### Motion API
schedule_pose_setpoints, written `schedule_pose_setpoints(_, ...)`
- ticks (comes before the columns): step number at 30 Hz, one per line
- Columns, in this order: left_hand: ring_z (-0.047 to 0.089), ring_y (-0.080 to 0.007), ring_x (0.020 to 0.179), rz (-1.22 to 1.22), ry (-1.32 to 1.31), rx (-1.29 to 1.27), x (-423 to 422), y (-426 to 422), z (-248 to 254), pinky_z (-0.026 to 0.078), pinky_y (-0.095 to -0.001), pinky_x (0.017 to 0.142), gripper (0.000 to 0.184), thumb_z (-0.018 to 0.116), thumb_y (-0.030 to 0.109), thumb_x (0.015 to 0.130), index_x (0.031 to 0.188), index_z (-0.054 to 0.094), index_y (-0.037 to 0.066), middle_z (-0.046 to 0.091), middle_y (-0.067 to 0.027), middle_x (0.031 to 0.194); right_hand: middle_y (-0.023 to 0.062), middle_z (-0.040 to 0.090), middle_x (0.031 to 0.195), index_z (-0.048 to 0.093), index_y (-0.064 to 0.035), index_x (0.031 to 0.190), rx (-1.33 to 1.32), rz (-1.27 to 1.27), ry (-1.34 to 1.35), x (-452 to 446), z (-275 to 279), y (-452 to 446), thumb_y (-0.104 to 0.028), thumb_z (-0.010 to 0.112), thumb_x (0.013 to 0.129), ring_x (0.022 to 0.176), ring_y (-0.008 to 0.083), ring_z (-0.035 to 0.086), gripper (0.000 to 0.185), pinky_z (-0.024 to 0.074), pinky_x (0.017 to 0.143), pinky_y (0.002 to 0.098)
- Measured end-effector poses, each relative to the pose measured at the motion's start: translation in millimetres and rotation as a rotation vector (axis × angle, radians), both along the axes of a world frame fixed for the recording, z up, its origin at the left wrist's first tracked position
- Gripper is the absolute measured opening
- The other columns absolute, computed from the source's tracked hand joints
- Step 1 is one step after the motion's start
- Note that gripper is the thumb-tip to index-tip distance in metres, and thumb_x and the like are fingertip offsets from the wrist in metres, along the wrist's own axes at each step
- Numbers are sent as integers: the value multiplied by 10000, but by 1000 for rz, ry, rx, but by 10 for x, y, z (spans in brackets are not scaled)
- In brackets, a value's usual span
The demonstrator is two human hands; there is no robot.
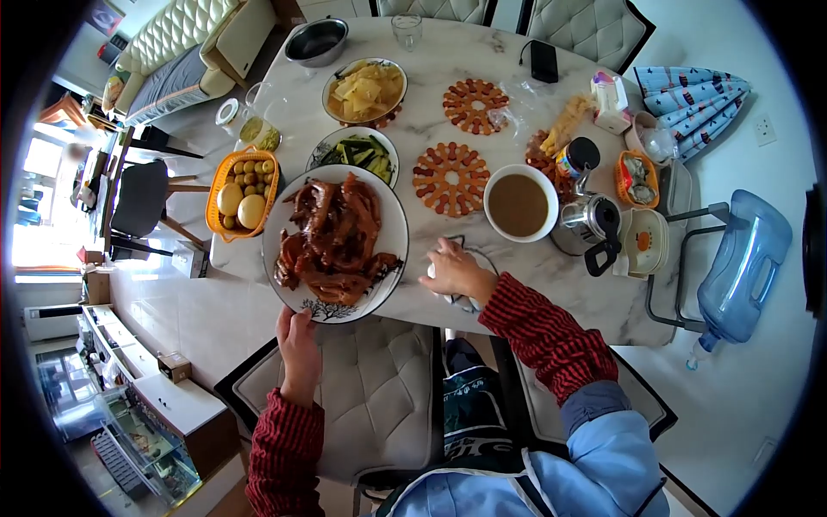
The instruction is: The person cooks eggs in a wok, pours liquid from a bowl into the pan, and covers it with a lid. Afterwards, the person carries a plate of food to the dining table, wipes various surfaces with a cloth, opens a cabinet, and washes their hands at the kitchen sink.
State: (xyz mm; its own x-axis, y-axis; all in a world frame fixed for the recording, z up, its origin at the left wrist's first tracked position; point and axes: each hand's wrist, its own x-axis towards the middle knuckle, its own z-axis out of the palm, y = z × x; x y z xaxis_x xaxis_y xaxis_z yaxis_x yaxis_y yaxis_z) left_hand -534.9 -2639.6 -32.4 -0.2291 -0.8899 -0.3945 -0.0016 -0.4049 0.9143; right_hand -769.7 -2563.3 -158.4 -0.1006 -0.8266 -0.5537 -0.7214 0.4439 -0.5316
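My left hand (298, 345) grips the near rim of a white plate (395, 233) with a dark tree pattern. Glossy reddish-brown braised meat (332, 237) is heaped on it. The plate is in front of the table's near left edge, over a chair. My right hand (457, 269) is at the table's near edge, its fingers curled round something small and white. Under that hand is a small patterned dish (487, 258), partly hidden. Beyond the meat plate are a plate of sliced cucumber (366, 155) and a bowl of pale yellow slices (369, 90).
A bowl of brown liquid (520, 203) stands right of two round trivets (450, 179). Near it are a glass kettle (590, 220) and a dark-lidded jar (579, 157). An orange fruit basket (244, 191) is at the left edge. Tufted chairs (379, 388) line the near side.
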Motion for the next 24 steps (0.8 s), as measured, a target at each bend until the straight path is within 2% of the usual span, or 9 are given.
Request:
schedule_pose_setpoints(2, 439, -78, 722, -25, -34, 9, -63, -24, -77, 358, -226, 679, 167, 412, 64, 758, 903, 489, 33, 490, 8, 779, 233, 238, 1248, 341, 35, 1170, 82, -69, -61, -191, 212, -134, -393, 557, 676, 1170, 367, 220, 688, 226, 947, 422)
schedule_pose_setpoints(4, 427, -72, 711, -61, -77, 36, -137, -10, -145, 351, -218, 668, 171, 415, 72, 758, 907, 490, 37, 488, 15, 777, 234, 199, 1267, 312, 49, 1182, -419, -207, 496, -313, -108, -229, -402, 534, 706, 1175, 361, 213, 693, 190, 966, 410)
schedule_pose_setpoints(10, 449, -77, 761, -218, -117, -3, -338, -11, -346, 357, -219, 686, 192, 435, 88, 764, 940, 497, 42, 506, 14, 830, 244, 200, 1263, 272, 70, 1187, -403, -171, 381, -166, -292, -168, -287, 553, 704, 1180, 360, 197, 663, 168, 969, 425)
schedule_pose_setpoints(14, 457, -92, 750, -225, -68, 38, -615, -43, -570, 382, -239, 697, 192, 409, 74, 768, 934, 487, 18, 504, -3, 832, 226, 330, 1170, 336, 43, 1148, -688, -351, 359, -244, 32, 110, -134, 555, 662, 1105, 324, 328, 562, 289, 906, 390)
schedule_pose_setpoints(16, 448, -88, 737, -249, -19, 56, -748, -49, -693, 384, -231, 691, 198, 395, 65, 770, 940, 482, 11, 498, 0, 826, 182, 457, 1008, 412, 19, 1049, -608, -467, 0, -421, 274, 491, -104, 567, 678, 976, 305, 441, 420, 367, 808, 384)
schedule_pose_setpoints(18, 506, -145, 739, -227, -6, 36, -896, -62, -789, 434, -301, 694, 180, 412, 78, 763, 906, 473, -12, 510, -51, 822, 121, 504, 834, 462, -22, 917, -864, -517, 379, -661, 536, 906, -82, 539, 710, 779, 247, 508, 229, 415, 660, 355)
schedule_pose_setpoints(20, 513, -156, 734, -238, -10, 46, -1014, -93, -878, 438, -303, 692, 168, 407, 78, 764, 893, 468, -11, 508, -53, 810, 113, 490, 774, 440, -26, 916, -717, -841, 397, -920, 666, 1408, -121, 568, 709, 719, 222, 504, 262, 413, 611, 310)
schedule_pose_setpoints(23, 528, -179, 726, -265, 57, 11, -1237, -105, -930, 435, -321, 714, 156, 392, 77, 767, 878, 462, -8, 505, -49, 783, 89, 487, 703, 408, -13, 954, -564, -935, 664, -1321, 614, 1980, -178, 577, 730, 616, 178, 508, 326, 416, 532, 270)
schedule_pose_setpoints(24, 528, -179, 726, -270, 59, 8, -1318, -125, -966, 435, -321, 714, 156, 392, 77, 767, 878, 462, -8, 505, -49, 783, 67, 485, 661, 397, -21, 962, -294, -1046, 308, -1407, 589, 2067, -230, 566, 747, 562, 154, 496, 345, 404, 489, 253)
